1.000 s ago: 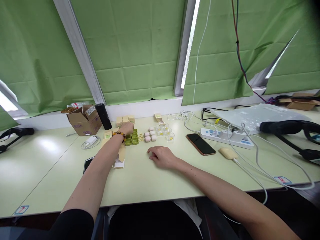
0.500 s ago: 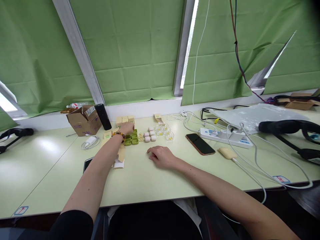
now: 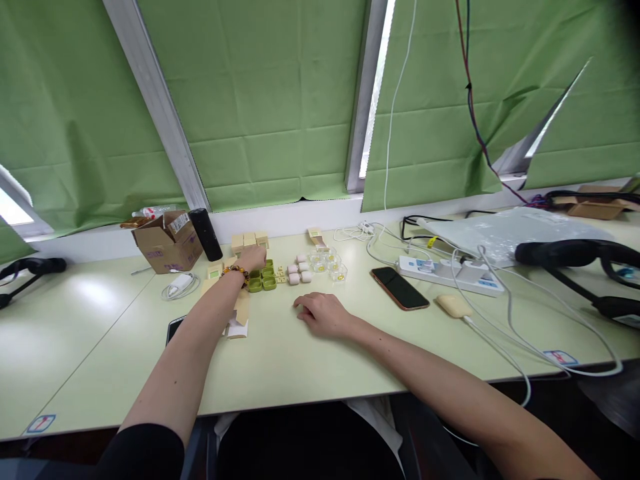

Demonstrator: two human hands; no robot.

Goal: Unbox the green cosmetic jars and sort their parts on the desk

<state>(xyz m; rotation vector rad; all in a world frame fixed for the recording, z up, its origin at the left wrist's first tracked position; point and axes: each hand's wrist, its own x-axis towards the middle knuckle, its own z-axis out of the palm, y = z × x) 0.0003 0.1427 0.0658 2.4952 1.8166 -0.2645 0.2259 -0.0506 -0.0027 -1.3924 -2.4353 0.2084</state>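
Observation:
My left hand (image 3: 253,257), with a beaded bracelet (image 3: 237,269) at the wrist, reaches over the back left of the green square containers (image 3: 262,277). Its fingers point away and are mostly hidden, so any hold is not visible. My right hand (image 3: 324,314) rests on the table with loosely bent fingers, thumb apart from the index finger, holding nothing. Between the hands and the wall sit small yellow pieces (image 3: 280,274), pale pink rounded blocks (image 3: 300,269) and clear containers (image 3: 329,261) with yellow bits inside. Small tan boxes (image 3: 249,241) stand just beyond my left hand.
A cardboard box (image 3: 169,244) and black cylinder (image 3: 205,235) stand at the back left. Opened tan packaging (image 3: 241,313) and a partly covered phone (image 3: 174,328) lie by my left forearm. Rightward are another phone (image 3: 400,289), a power strip (image 3: 453,275), cables and a headset (image 3: 590,267).
My left hand has shifted very slightly to the left over the green containers. My right hand stays in the same place on the table.

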